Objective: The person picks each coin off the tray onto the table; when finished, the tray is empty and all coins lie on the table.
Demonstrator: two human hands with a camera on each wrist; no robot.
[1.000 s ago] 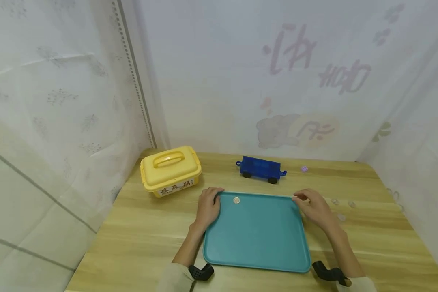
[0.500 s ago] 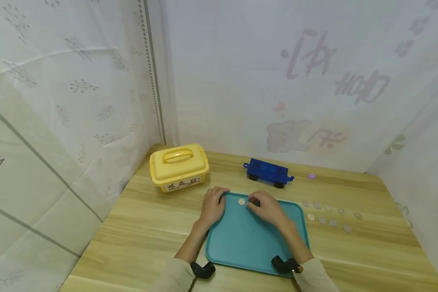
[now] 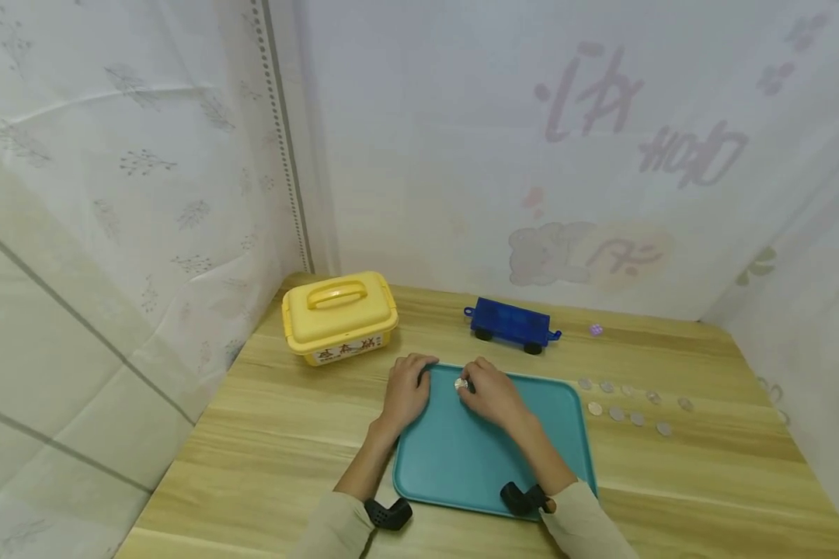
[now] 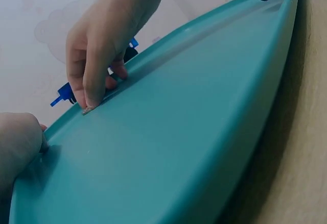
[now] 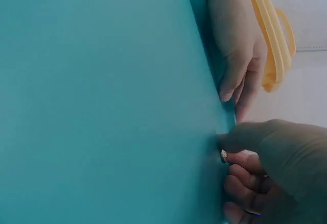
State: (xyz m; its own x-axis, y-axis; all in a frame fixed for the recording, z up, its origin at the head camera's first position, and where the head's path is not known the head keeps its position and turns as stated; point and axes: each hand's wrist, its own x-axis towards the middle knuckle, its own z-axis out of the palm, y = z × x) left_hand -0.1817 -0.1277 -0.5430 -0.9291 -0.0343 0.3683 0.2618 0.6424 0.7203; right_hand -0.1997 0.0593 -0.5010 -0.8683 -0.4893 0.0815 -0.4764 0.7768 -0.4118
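A round coin [image 3: 461, 383] is at the far left part of a teal tray [image 3: 454, 466]. My right hand [image 3: 492, 396] pinches this coin between thumb and fingers; the right wrist view shows the coin [image 5: 224, 155] edge-on at the fingertips. In the left wrist view the coin [image 4: 88, 110] is tilted, close to the tray's surface. My left hand [image 3: 405, 392] grips the tray's far left corner, thumb inside the rim and fingers over its outer side.
Several coins [image 3: 616, 414] lie in two rows on the wooden table [image 3: 266, 450], right of the tray. Behind it stand a blue toy wagon [image 3: 510, 322] and a small purple piece [image 3: 597, 330]. A yellow lidded box [image 3: 339, 314] stands at the back left.
My right hand has moved left from the tray's far right corner to the coin and now pinches it. More coins at the right came into sight. My left hand stays on the tray.
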